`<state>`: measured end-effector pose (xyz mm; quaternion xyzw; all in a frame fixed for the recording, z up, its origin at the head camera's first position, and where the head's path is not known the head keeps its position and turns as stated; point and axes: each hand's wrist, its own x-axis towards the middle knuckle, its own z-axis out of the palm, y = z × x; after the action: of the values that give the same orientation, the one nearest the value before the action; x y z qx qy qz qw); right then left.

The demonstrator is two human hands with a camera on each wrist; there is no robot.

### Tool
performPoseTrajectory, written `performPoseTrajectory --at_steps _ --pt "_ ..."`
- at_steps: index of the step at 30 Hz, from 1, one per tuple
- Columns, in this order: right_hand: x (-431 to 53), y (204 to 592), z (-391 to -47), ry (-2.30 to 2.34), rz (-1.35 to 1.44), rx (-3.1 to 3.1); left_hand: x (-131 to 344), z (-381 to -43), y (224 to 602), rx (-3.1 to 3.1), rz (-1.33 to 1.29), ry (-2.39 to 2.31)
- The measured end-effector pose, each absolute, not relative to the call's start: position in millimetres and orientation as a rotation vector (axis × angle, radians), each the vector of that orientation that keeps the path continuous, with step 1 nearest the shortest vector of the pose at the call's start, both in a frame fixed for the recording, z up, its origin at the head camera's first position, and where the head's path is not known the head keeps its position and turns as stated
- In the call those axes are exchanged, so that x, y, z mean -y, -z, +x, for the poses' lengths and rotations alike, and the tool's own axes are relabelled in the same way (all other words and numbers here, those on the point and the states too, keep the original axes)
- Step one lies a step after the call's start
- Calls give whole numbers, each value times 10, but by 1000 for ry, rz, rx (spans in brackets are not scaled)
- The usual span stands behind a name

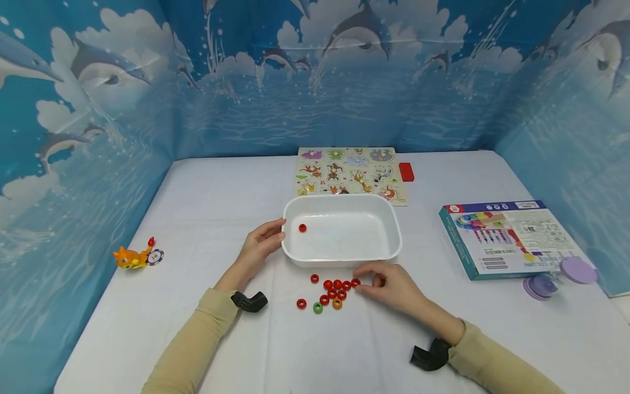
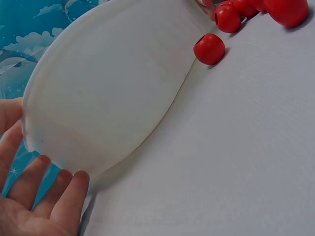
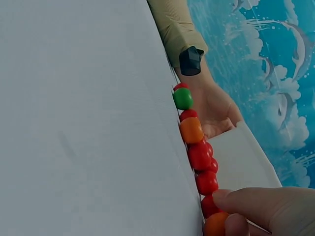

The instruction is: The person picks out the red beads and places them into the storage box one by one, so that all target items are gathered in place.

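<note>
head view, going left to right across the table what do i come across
Orange toy, round disc, left hand, white tray, red block, flat printed box.

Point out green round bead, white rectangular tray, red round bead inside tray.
Green round bead (image 3: 182, 99): right wrist view, middle of its side.
White rectangular tray (image 1: 349, 231): head view, bare inner floor.
Red round bead inside tray (image 1: 302, 227): head view, middle of its top.

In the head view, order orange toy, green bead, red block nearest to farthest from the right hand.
1. Green bead, left of the right hand.
2. Red block, farther back, beside the puzzle.
3. Orange toy, far left.
</note>
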<state>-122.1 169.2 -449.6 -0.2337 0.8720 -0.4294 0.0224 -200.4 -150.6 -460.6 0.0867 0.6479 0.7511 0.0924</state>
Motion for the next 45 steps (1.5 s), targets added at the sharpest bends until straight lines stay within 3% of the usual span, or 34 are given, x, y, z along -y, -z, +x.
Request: performPoseTrajectory --at_steps 10,17,28,37,45 --pt "-1641 4428 -1189 1171 -686 -2814 1527 -2011 4640 -1932 267 -2226" --pt "-1686 4023 -1237 1167 -861 -2687 1523 -2015 4631 -1939 290 -2216" --pt "-1377 3362 -2073 1124 -1212 -2689 1526 -2014 4637 -1946 277 -2204" --pt "-960 3623 -2831 1021 -1105 -2378 1534 -2019 4626 -1932 311 -2219" --pt "-728 3952 -3005 855 -997 -2323 1543 -2040 4632 -1933 304 -2209"
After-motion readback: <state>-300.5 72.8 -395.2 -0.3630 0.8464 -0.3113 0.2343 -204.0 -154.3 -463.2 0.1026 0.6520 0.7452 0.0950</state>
